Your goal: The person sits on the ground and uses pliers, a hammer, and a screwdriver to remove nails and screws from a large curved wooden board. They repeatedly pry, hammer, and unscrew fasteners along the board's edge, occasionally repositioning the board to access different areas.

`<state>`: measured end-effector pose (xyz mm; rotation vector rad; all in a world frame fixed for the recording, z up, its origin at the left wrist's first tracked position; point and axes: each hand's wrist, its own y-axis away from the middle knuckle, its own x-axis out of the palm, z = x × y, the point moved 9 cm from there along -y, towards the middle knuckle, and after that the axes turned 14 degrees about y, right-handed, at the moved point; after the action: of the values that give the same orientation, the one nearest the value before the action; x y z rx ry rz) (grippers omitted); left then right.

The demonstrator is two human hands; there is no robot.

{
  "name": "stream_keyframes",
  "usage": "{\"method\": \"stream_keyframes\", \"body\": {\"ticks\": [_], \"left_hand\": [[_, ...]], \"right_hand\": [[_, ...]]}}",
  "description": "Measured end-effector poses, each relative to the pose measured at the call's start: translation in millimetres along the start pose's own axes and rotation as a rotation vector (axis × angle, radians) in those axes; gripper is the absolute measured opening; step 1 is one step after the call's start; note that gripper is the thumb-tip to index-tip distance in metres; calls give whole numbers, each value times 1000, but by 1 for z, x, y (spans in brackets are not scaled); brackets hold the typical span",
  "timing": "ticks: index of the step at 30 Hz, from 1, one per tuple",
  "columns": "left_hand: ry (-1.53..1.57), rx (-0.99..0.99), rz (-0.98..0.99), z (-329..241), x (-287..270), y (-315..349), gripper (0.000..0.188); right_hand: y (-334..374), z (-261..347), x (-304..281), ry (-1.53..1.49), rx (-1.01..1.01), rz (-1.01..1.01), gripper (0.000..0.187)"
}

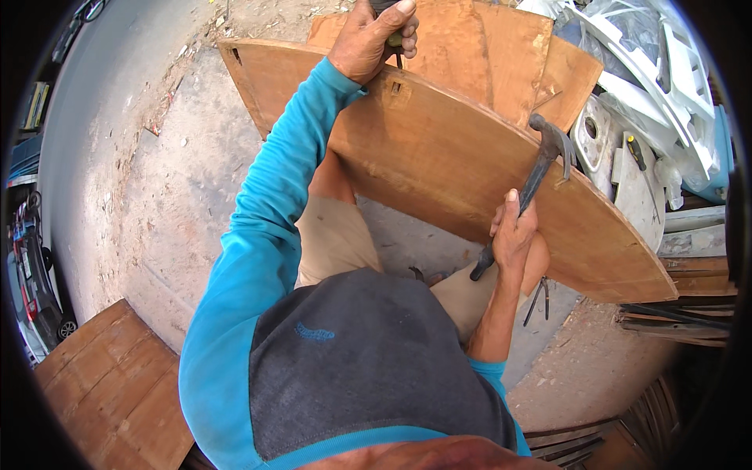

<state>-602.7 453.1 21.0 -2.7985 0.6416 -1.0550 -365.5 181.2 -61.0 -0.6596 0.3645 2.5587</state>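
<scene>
My left hand [374,39] is closed round the dark handle of a hand tool, at the top of the view. Its thin shaft [399,61] points down at the upper edge of a brown wooden panel [439,157]; whether it is a chisel or a screwdriver I cannot tell. Near that spot the panel has a small rectangular slot [395,89]. My right hand [514,233] grips a claw hammer [535,176] by its dark handle, above my thigh. The hammer's head is raised in front of the panel's right part. The panel stands tilted across my knees.
More wooden boards [501,47] lie behind the panel. At the right are white plastic parts [658,78] and a yellow-and-black screwdriver [635,153]. A dark two-legged tool [537,302] rests by my right leg. Another wooden panel [117,384] lies lower left; vehicles [35,274] stand beyond the road.
</scene>
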Motion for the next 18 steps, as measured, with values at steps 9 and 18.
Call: {"method": "stream_keyframes", "body": {"ticks": [9, 18], "left_hand": [[-51, -76, 108, 9, 13, -2, 30], [-32, -51, 154, 12, 5, -3, 29]], "right_hand": [[-3, -1, -1, 53, -5, -16, 29], [-5, -3, -3, 84, -70, -45, 30]]}}
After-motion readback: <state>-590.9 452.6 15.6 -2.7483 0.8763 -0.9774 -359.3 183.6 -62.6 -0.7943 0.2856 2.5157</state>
